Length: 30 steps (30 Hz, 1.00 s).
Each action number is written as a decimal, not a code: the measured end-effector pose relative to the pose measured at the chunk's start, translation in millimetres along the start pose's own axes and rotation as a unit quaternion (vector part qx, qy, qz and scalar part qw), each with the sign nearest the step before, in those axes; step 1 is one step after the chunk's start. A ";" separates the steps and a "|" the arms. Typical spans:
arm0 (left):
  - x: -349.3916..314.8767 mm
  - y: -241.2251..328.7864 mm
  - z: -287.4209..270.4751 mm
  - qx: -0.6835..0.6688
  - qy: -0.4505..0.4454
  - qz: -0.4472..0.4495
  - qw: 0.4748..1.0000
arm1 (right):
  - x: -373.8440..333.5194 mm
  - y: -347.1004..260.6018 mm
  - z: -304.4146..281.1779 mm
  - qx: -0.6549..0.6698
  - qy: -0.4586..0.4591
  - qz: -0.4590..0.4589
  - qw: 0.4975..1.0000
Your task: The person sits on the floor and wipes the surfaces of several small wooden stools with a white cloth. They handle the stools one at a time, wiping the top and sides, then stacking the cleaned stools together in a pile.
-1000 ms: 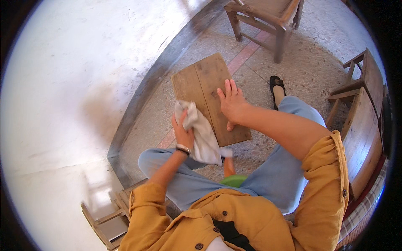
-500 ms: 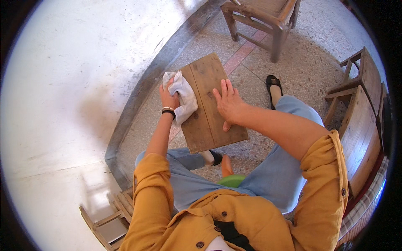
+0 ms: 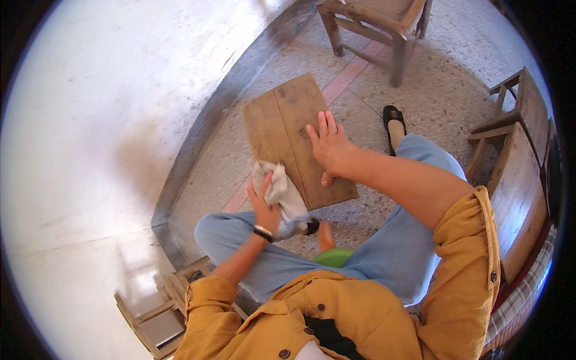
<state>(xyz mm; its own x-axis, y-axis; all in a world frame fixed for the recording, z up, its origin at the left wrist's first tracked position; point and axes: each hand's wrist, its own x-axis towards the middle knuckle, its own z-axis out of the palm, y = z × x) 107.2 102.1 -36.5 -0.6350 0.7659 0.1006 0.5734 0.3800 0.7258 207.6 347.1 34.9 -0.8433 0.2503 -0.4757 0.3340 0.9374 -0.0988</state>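
In front of my knees is a flat wooden top [image 3: 267, 123], brown, with a seam running along its length; whatever holds it up is hidden. My left hand [image 3: 264, 207] presses a crumpled whitish cloth [image 3: 282, 189] against its near left corner, fingers bent over the fabric. Part of the cloth hangs past the near edge. On the right side of the wood lies my right hand [image 3: 331, 144], palm down, fingers stretched out toward the far side and thumb apart.
A wooden chair [image 3: 366, 27] stands beyond the top. More wooden furniture [image 3: 510, 180] lines the right side, and a slatted wooden piece [image 3: 162, 312] stands at lower left. A white wall [image 3: 90, 150] rises on the left. Something green [image 3: 333, 258] shows between my legs.
My left hand has drawn the cloth nearer to me, from the middle of the wooden top's left edge to its near left corner. My right hand stays almost in place.
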 end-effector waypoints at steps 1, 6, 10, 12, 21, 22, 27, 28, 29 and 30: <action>26.5 -2.8 0.3 0.031 0.000 0.019 0.999 | -0.3 2.2 3.1 -0.001 0.010 -0.001 1.000; 159.9 -47.7 2.7 0.115 0.064 0.067 0.989 | 0.5 3.3 6.0 0.018 0.026 -0.016 0.999; 210.6 -74.0 -4.2 0.070 0.063 0.036 0.995 | 0.0 -1.9 -0.4 0.005 0.011 -0.017 1.000; 205.6 -60.9 0.6 0.047 0.062 0.028 0.997 | 0.6 -0.6 -1.0 0.002 -0.003 -0.001 1.000; 4.3 32.1 -1.0 0.163 -0.018 0.088 0.983 | 2.5 -0.8 -1.3 -0.017 -0.013 0.015 1.000; 1.6 38.1 -1.8 0.196 -0.033 0.107 0.974 | 2.8 1.0 -0.4 -0.013 -0.012 0.015 1.000; 61.7 41.4 8.6 0.233 -0.069 0.174 0.954 | 2.1 1.2 -2.0 -0.001 -0.015 0.010 1.000; 83.8 42.7 13.7 0.232 -0.075 0.181 0.953 | 1.8 2.1 -2.1 0.007 -0.018 0.011 1.000; 105.6 44.9 17.1 0.234 -0.081 0.185 0.951 | 1.4 0.7 -2.6 0.001 -0.009 0.000 1.000; 130.0 35.9 23.5 0.243 -0.062 0.195 0.948 | 1.6 -1.0 -2.0 -0.006 -0.001 -0.010 1.000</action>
<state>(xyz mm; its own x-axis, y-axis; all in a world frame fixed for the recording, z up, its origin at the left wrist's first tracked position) 57.4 227.5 -13.4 -0.2774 0.9407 0.1950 0.9420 0.2265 0.2476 205.0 347.0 36.0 -0.8487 0.2317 -0.4755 0.3127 0.9448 -0.0978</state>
